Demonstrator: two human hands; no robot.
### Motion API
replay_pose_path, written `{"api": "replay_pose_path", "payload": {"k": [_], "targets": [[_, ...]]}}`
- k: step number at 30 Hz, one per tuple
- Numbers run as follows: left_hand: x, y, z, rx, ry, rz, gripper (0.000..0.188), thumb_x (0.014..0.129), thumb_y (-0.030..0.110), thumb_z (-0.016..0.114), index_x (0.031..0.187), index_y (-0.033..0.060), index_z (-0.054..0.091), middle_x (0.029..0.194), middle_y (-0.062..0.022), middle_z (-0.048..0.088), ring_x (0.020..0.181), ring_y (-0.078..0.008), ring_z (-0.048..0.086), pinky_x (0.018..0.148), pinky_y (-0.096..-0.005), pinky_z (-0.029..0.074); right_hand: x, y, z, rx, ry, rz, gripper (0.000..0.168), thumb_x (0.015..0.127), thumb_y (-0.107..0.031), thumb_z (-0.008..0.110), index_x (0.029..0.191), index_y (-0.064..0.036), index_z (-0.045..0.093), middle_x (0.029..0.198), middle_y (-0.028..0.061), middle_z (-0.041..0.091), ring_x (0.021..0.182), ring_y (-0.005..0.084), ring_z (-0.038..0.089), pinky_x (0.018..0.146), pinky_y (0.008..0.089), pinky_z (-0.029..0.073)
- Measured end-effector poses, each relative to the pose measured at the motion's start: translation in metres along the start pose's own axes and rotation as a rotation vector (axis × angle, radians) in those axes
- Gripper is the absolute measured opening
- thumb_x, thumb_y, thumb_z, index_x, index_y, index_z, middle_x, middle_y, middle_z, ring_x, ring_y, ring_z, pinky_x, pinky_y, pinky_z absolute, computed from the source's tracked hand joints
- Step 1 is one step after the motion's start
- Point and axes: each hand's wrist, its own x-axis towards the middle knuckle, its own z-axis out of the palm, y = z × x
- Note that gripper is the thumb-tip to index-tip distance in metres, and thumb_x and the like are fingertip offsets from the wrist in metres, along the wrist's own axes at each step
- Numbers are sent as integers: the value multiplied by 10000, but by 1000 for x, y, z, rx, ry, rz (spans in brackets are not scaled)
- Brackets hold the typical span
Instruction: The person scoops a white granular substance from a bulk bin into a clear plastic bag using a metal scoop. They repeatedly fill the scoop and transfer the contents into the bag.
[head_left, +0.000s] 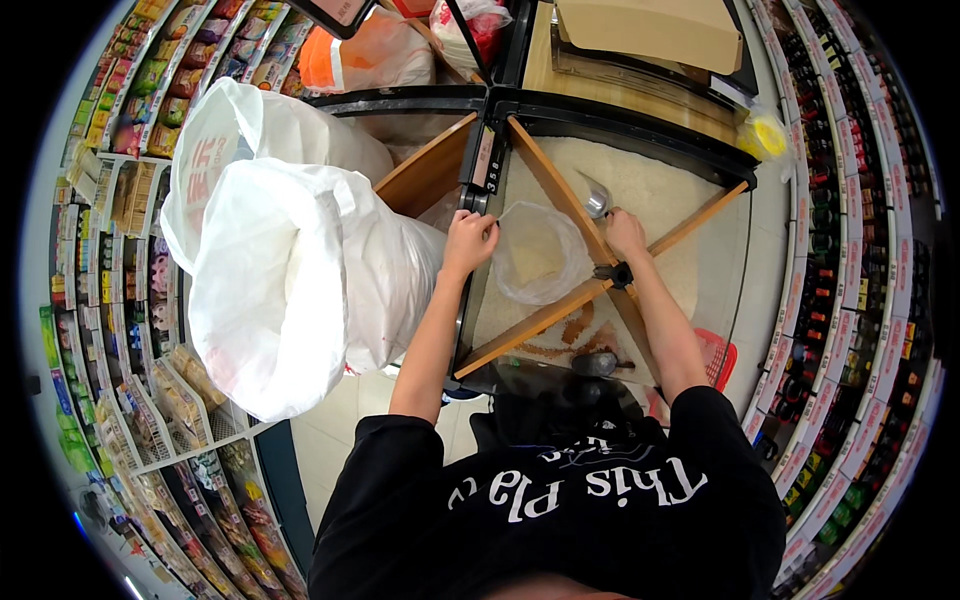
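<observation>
A clear plastic bag (514, 276) hangs mouth up in the left compartment of a grain bin, with pale grain in its bottom. My left hand (471, 240) pinches the bag's rim at the bin's left edge. Past the wooden divider (551, 180), my right hand (626, 234) is closed around the handle of a metal scoop (598, 201). The scoop's head rests at the pale grain (645, 176) of the far compartment; how full it is I cannot tell. In the near compartment, a second scoop (595, 364) lies by reddish-brown grains (577, 322).
Two large white woven sacks (300, 127), the nearer sack (390, 270) gaping, stand left of the bin. A black crossbar (622, 120) and cardboard (652, 34) lie beyond. A red basket (718, 358) sits at right. Stocked shelves (840, 300) flank both sides.
</observation>
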Motion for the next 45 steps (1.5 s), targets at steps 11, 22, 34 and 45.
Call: {"api": "replay_pose_path", "payload": {"k": [11, 22, 34, 45], "targets": [[3, 7, 0, 0, -6, -6, 84, 747, 97, 587, 692, 36, 606, 581, -87, 550, 595, -263, 514, 710, -333, 398, -10, 63, -6, 860, -29, 195, 242, 874, -162, 422, 907, -23, 617, 611, -54, 373, 488, 52, 309, 428, 225, 261], [0, 3, 1, -10, -13, -13, 101, 748, 101, 590, 671, 35, 594, 574, -90, 546, 597, -267, 515, 711, -334, 398, -49, 52, -2, 1044, 236, 139, 257, 920, -277, 451, 818, -74, 572, 602, -56, 374, 460, 28, 325, 383, 208, 245], [0, 3, 0, 11, -6, 10, 124, 758, 106, 573, 653, 39, 578, 560, -90, 542, 585, -260, 519, 711, -334, 388, -86, 21, -17, 583, 115, -77, 220, 808, -200, 547, 809, -1, 642, 669, 89, 600, 626, 156, 548, 603, 285, 419], [1, 9, -4, -4, 16, 20, 115, 763, 107, 575, 671, 38, 586, 571, -95, 553, 592, -265, 531, 728, -339, 397, -118, -40, -16, -196, -190, -163, 266, 812, -233, 561, 809, 12, 664, 797, 212, 649, 772, 345, 641, 710, 417, 512]]}}
